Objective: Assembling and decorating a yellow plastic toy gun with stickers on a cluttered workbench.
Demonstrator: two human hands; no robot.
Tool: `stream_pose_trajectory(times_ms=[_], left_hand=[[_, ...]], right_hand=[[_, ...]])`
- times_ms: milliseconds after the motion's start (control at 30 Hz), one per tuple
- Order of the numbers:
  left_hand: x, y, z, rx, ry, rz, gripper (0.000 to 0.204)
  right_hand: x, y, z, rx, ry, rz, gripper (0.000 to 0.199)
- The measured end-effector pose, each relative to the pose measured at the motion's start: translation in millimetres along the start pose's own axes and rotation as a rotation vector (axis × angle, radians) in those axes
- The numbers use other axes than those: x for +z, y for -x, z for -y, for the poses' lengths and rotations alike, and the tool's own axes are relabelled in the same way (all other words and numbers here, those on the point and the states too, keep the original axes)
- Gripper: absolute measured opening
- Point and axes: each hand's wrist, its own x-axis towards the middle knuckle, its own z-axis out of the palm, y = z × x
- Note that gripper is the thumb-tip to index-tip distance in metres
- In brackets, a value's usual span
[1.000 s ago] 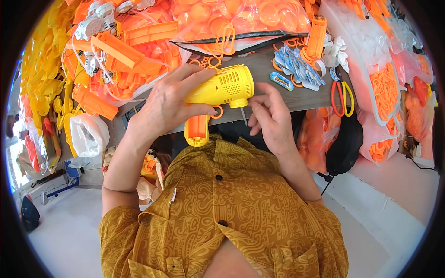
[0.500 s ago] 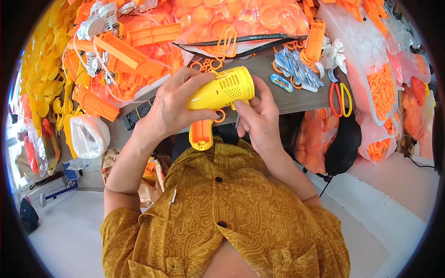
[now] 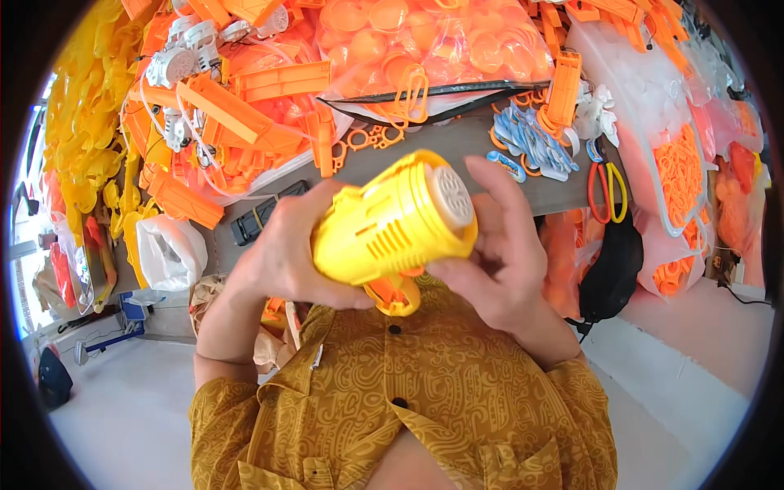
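A yellow plastic toy gun body (image 3: 392,224) with slotted vents and a round white perforated front is raised close to my face. My left hand (image 3: 286,257) wraps its rear part from the left. My right hand (image 3: 494,245) grips it from the right, fingers over the front end and underside. An orange handle piece (image 3: 394,296) pokes out below the yellow body between both hands.
The grey table (image 3: 457,147) behind carries heaps of orange plastic parts (image 3: 237,114), bags of orange discs (image 3: 408,33), blue and white small pieces (image 3: 531,139) and scissors (image 3: 604,192). Yellow parts (image 3: 77,139) pile at the left. A black bag (image 3: 612,269) hangs at the right.
Both hands have lifted the yellow toy gun body up from table height toward my face and turned its round front end toward me.
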Motion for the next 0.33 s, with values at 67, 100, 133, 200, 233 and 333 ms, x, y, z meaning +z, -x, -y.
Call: stream_pose_trajectory(times_ms=[67,100,133,200,233,333], left_hand=[[7,6,-8,0.011,0.001,-0.037,0.073],[10,9,-5,0.055,0.010,-0.060,0.072],[13,11,-4,0.100,0.018,-0.080,0.072],[18,14,-3,0.108,0.021,-0.077,0.072],[20,15,-2,0.120,-0.008,-0.106,0.072],[18,19,6,0.116,0.044,-0.069,0.086]], right_hand=[[-4,5,0,-0.157,0.110,0.131,0.072],[-5,6,4,-0.155,0.154,0.156,0.072],[-7,7,4,-0.155,0.150,0.156,0.072],[-8,9,1,-0.206,0.176,0.205,0.074],[-8,10,0,-0.205,0.170,0.198,0.074],[-6,11,0,-0.172,0.233,0.233,0.077]])
